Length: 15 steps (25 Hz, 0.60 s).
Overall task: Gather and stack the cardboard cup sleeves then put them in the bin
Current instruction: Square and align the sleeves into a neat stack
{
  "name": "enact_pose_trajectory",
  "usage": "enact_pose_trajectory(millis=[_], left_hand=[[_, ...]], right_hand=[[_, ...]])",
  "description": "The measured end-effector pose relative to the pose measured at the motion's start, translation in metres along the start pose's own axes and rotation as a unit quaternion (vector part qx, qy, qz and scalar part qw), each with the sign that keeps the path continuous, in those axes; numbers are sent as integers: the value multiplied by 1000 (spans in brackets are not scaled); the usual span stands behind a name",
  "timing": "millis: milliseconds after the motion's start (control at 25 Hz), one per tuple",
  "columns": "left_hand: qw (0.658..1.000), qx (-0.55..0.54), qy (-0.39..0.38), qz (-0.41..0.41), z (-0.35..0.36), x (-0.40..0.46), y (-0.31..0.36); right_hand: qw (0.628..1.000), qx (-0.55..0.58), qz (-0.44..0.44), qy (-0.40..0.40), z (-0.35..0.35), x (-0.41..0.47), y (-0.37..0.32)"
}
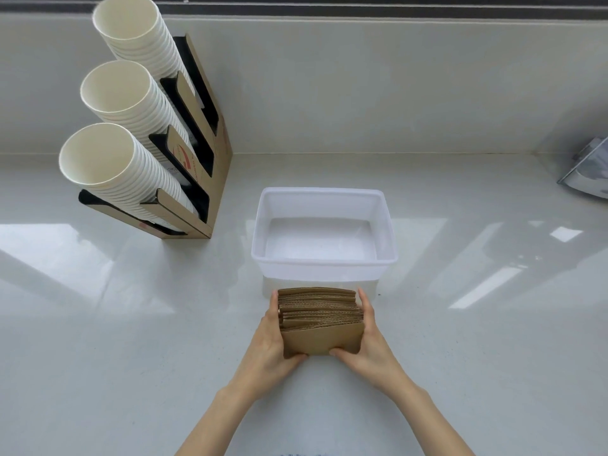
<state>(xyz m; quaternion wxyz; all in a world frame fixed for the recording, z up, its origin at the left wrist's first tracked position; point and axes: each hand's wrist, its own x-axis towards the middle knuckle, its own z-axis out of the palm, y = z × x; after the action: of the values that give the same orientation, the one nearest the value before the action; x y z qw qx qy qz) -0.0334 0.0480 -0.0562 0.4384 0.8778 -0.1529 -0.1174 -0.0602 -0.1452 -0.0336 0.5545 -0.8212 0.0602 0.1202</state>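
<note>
A stack of several brown cardboard cup sleeves [320, 319] stands on edge, held between both hands just in front of the bin. My left hand [269, 343] presses its left end, thumb under the near face. My right hand [370, 340] presses the right end the same way. The translucent white plastic bin [324, 261] sits right behind the stack, with nothing visible inside it.
A cardboard cup dispenser [210, 179] with three slanted stacks of white paper cups [108, 93] stands at the back left of the pale countertop [131, 340]. A clear stand with a leaflet [589, 166] is at the far right edge. A wall runs along the back.
</note>
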Motion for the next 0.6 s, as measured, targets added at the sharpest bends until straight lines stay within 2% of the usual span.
enact_pose_trajectory(millis=[280,600], left_hand=[[998,-23,43,30,-10,15,2],[997,-65,42,-3,-23,19,18]], right_hand=[[999,7,-1,35,6,14,-8],[1000,20,16,-2,-1,10,-15]])
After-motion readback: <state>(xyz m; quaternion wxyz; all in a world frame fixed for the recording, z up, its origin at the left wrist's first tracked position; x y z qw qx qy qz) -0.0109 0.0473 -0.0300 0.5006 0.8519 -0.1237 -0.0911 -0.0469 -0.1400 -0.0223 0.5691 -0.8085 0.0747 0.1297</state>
